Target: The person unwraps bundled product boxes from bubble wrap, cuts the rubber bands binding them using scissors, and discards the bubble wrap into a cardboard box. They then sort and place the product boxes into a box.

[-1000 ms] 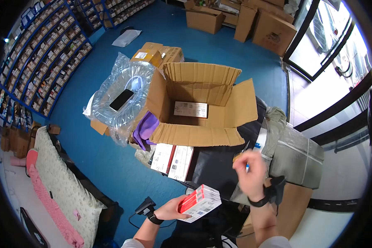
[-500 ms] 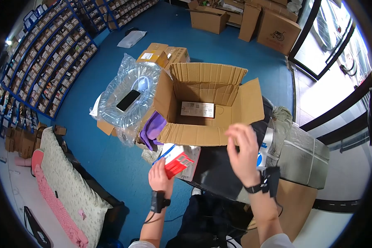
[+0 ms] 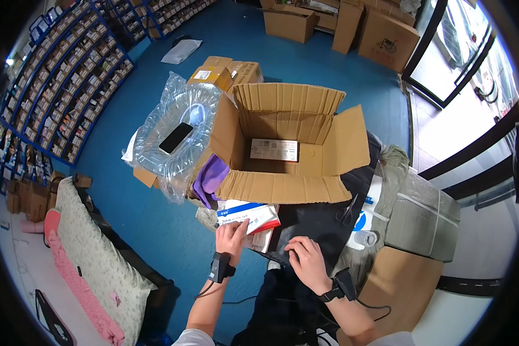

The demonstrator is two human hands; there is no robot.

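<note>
My left hand point(image 3: 230, 239) has its fingers on the near edge of a small white carton point(image 3: 242, 213) with a blue stripe and a red side. The carton lies nearly flat on other white boxes just in front of the large cardboard box. My right hand point(image 3: 308, 262) hovers over the black surface point(image 3: 297, 225), its fingers loosely bent and nothing visible in them. The large cardboard box point(image 3: 285, 189) stands with its flaps up. Inside, a flat white labelled box point(image 3: 274, 150) lies on the bottom. A purple cloth point(image 3: 212, 176) hangs at its near left corner.
Left of the box, a phone point(image 3: 176, 138) rests on clear plastic wrapping point(image 3: 150, 153). Scissors point(image 3: 346, 214) and a clear cup-like item point(image 3: 365, 238) lie at the right, beside a strapped grey package point(image 3: 424, 213). More cartons point(image 3: 245, 75) stand behind on the blue floor.
My left hand has turned the small carton from tilted to nearly flat, white face up. My right hand has moved down and left, away from the large box's front flap.
</note>
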